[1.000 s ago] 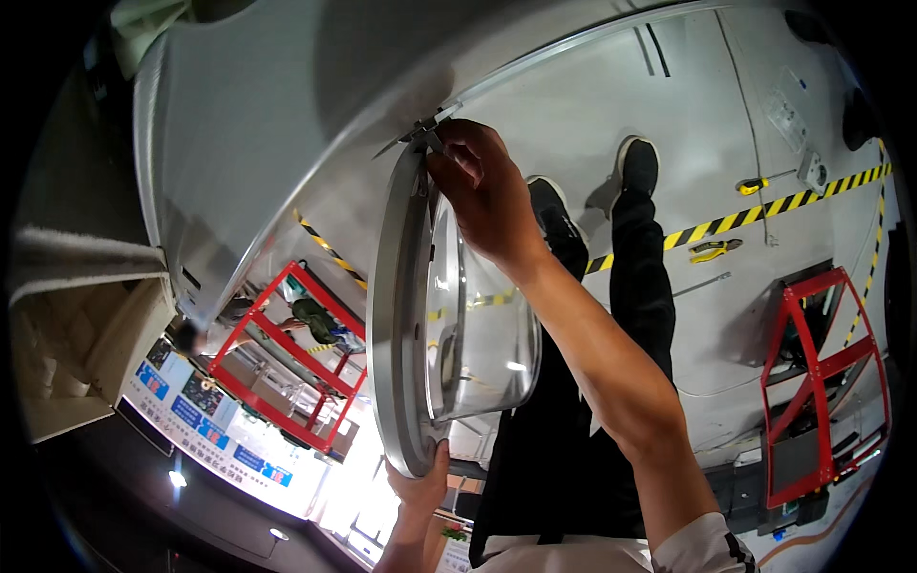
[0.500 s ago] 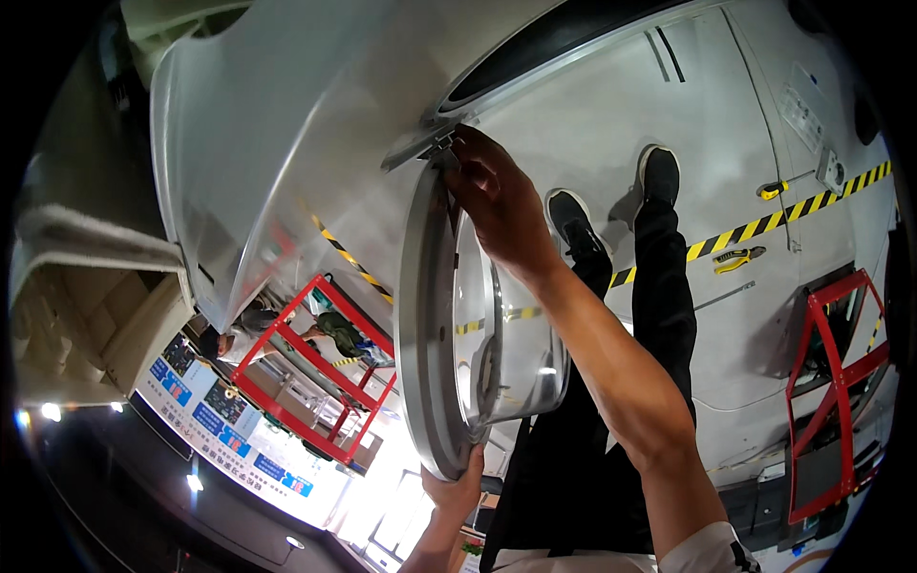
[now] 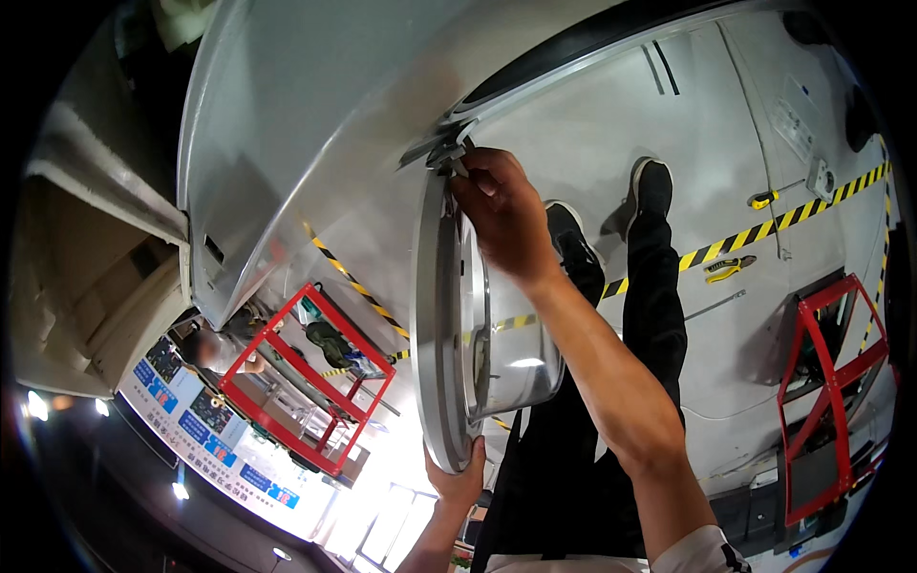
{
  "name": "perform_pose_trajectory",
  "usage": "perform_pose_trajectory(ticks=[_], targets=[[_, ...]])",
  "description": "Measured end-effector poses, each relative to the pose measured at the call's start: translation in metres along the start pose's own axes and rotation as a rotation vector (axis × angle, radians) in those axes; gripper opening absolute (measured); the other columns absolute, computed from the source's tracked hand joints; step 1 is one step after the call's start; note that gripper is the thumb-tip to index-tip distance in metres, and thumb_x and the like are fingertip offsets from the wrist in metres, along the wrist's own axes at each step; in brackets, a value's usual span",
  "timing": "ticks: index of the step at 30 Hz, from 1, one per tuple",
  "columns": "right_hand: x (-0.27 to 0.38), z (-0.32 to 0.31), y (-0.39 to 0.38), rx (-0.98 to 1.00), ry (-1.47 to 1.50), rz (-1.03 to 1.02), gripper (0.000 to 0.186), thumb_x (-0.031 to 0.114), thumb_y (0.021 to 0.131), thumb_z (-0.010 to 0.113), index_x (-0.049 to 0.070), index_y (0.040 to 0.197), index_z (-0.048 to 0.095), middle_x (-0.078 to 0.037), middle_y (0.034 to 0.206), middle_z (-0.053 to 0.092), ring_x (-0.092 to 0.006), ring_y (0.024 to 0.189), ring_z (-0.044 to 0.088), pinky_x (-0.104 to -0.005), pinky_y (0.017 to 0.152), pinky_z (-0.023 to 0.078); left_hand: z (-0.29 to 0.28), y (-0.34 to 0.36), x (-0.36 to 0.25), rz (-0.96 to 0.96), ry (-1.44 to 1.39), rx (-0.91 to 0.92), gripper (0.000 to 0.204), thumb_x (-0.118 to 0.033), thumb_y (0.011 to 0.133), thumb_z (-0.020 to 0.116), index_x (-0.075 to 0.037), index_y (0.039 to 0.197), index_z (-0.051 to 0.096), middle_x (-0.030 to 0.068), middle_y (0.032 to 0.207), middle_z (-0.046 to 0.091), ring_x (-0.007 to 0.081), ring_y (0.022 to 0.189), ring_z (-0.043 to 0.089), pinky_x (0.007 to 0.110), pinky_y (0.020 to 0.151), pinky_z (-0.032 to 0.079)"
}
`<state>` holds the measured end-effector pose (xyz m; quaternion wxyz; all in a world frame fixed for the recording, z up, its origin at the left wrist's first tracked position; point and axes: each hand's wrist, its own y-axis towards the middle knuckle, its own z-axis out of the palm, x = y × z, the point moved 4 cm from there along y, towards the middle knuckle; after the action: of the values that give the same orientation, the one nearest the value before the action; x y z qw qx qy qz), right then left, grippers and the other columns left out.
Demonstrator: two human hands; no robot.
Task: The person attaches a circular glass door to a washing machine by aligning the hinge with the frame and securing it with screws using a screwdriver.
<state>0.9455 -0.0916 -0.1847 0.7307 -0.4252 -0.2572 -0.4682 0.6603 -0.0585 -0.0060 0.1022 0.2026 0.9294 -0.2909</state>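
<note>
A round door (image 3: pixel 430 325) with a grey ring and a clear glass bowl (image 3: pixel 521 368) hangs edge-on beside a grey metal appliance panel (image 3: pixel 267 105). My left hand (image 3: pixel 457 473) grips the lower rim of the door from below. My right hand (image 3: pixel 501 210) is at the top, fingers curled on a metal hinge (image 3: pixel 449 151) where the door meets the panel. The right fingertips are partly hidden. A dark curved opening edge (image 3: pixel 535 43) runs above the hinge.
Red metal racks (image 3: pixel 823 392) stand right and left. A person (image 3: pixel 220 349) is by the left rack. Yellow-handled pliers (image 3: pixel 726 267), a screwdriver (image 3: pixel 762 199) and striped tape (image 3: pixel 726 248) lie on the floor around my feet. An open pale cabinet (image 3: pixel 86 286) is far left.
The door and both hands appear further right and the hinge lower in view than one second earlier. More of the dark curved edge shows. My grip looks much the same.
</note>
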Motion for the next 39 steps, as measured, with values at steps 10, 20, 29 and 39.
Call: perform_pose_trajectory(ticks=[10,20,29,39], targets=[[0.000,0.007,0.000,-0.073,-0.159,-0.075,0.020,0.003,0.081,0.061,-0.001,0.100,0.055,-0.015,0.091,0.058,-0.0266,0.083,0.059,-0.0318,0.073,0.047,-0.004,0.001,-0.017,-0.051,-0.083,0.048,0.037,-0.013,0.071,0.076,0.002,0.098,0.056,0.0078,0.085,0.061,0.0156,0.075,0.058,0.028,0.067,0.046],[0.007,0.009,0.004,-0.077,-0.262,-0.053,0.018,0.002,0.081,0.061,-0.001,0.097,0.056,-0.015,0.088,0.059,-0.0278,0.081,0.060,-0.0330,0.072,0.048,-0.012,0.006,-0.032,-0.096,-0.038,0.077,0.040,-0.017,0.070,0.077,0.004,0.098,0.057,0.0103,0.085,0.062,0.0180,0.077,0.059,0.030,0.070,0.046],[0.026,0.012,0.008,-0.071,-0.492,-0.124,0.014,0.002,0.081,0.061,-0.001,0.093,0.057,-0.014,0.085,0.058,-0.0260,0.077,0.059,-0.0325,0.068,0.048,-0.021,0.010,-0.039,-0.067,0.011,0.144,0.039,-0.010,0.069,0.076,0.005,0.100,0.057,0.0121,0.086,0.062,0.0177,0.078,0.058,0.029,0.070,0.046],[0.031,0.016,0.007,-0.109,-0.469,-0.074,0.014,0.001,0.079,0.062,0.001,0.092,0.057,-0.013,0.082,0.057,-0.0253,0.072,0.056,-0.0325,0.062,0.045,-0.023,0.007,-0.065,0.088,-0.046,0.099,0.020,-0.006,0.074,0.070,0.000,0.091,0.064,0.0098,0.084,0.066,0.0190,0.077,0.064,0.029,0.071,0.048]])
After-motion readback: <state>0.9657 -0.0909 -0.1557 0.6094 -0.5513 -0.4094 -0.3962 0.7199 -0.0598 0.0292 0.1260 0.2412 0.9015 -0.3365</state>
